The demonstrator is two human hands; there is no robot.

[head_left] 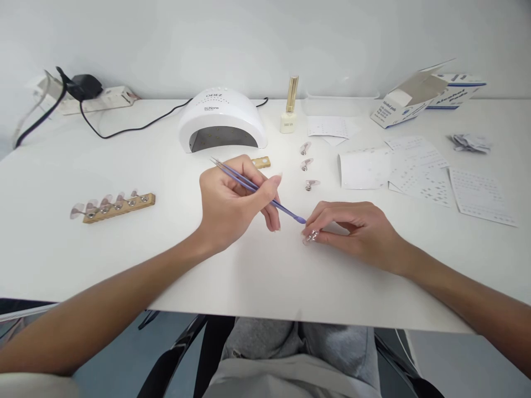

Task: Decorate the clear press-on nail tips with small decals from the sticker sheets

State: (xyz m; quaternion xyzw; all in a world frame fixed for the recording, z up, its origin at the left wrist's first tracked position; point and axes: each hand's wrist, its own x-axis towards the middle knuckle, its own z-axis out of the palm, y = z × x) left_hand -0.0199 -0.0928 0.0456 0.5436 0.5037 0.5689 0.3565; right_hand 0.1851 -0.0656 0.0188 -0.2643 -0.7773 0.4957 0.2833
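clear nail tip (309,238) in the right hand (360,232), purple tweezers (276,204) in the left hand (232,204)

the nail tip, with a silvery shine, is low over the near part of the white counter (269,282), pinched between the fingertips of the right hand. the left hand grips the tweezers in a narrow hold between thumb and fingers; their metal points face up and away, and their blunt purple end reaches the right hand's fingertips, though whether it touches the tip is too small to tell.

beyond the hands, three more nail tips (307,164) on small metal stands form a row. a short wooden strip (263,162) is partly hidden behind the left hand, and well to its left a longer wooden bar (121,210) bears a line of nail tips on metal mounts.

farther back is a white lamp (224,119) with an arched opening, then a bottle (287,122) with a tall gold cap. to the right are a clear tray (342,106), several paper sheets (365,168), some crumpled wrappers (470,143) and two boxes (409,99) marked alcohol pads, the front one with its flap up. at the far left, a black plug (86,86) sits on a power strip (118,97) against the wall
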